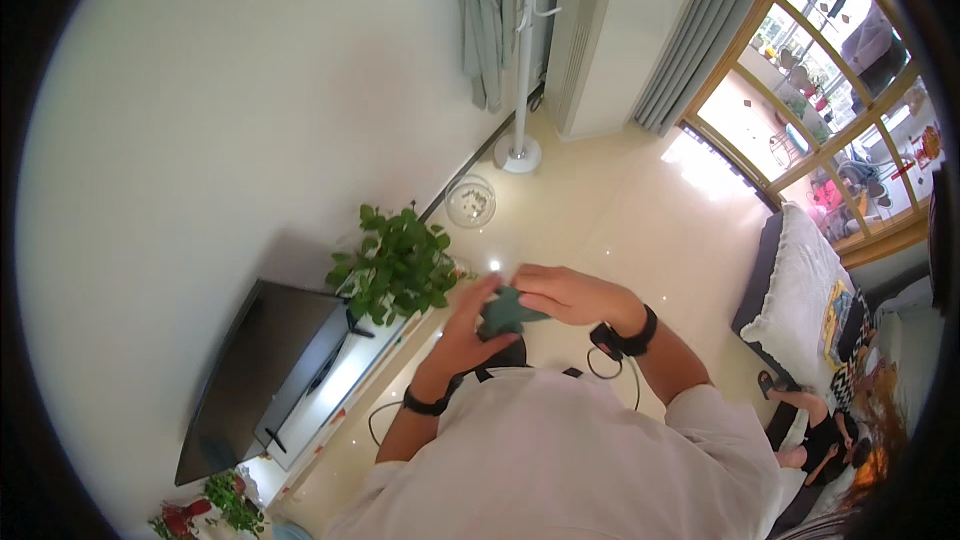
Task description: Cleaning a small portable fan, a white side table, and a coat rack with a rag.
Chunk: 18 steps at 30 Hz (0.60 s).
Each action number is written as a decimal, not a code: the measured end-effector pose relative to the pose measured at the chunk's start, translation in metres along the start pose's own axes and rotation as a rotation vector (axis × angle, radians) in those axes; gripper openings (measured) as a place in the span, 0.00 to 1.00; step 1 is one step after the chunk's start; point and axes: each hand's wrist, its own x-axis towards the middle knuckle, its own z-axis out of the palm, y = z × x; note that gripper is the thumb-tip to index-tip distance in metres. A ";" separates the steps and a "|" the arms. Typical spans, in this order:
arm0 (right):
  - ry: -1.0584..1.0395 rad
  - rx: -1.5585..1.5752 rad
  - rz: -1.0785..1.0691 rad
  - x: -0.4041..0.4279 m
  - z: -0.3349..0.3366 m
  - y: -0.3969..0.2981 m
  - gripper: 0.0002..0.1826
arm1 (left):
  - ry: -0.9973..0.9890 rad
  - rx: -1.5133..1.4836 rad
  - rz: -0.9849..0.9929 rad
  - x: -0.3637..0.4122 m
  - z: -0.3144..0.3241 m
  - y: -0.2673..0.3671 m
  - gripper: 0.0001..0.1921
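Note:
A dark green cloth (511, 310) is bunched between my two hands, in front of my chest. My right hand (574, 294) grips its upper right part, the fingers lying over the fabric. My left hand (466, 330) curves around the left side of the cloth, with the thumb below and the fingers above; these fingers are slightly blurred. Each wrist wears a black band, and a cable hangs from the right one (626, 339). Just beyond my left fingers stands a leafy green potted plant (397, 262), on the end of a white TV cabinet (356, 367).
A television (262, 375) stands on the cabinet along the left wall. A clear round bowl (470, 201) and a white coat stand (517, 154) are on the floor ahead. At the right are a sofa (795, 292) and a seated person (821, 431). Wood-framed glass doors (814, 154) lie beyond.

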 end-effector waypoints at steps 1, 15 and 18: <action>0.008 -0.008 -0.002 -0.013 -0.016 0.008 0.09 | -0.114 -0.155 -0.022 0.026 0.013 -0.005 0.39; 0.579 -0.001 0.525 -0.099 -0.220 0.168 0.12 | -0.653 -0.295 -0.147 0.371 0.104 -0.097 0.16; 0.787 0.042 0.523 -0.105 -0.260 0.193 0.11 | -0.567 -0.024 0.223 0.446 0.120 -0.091 0.17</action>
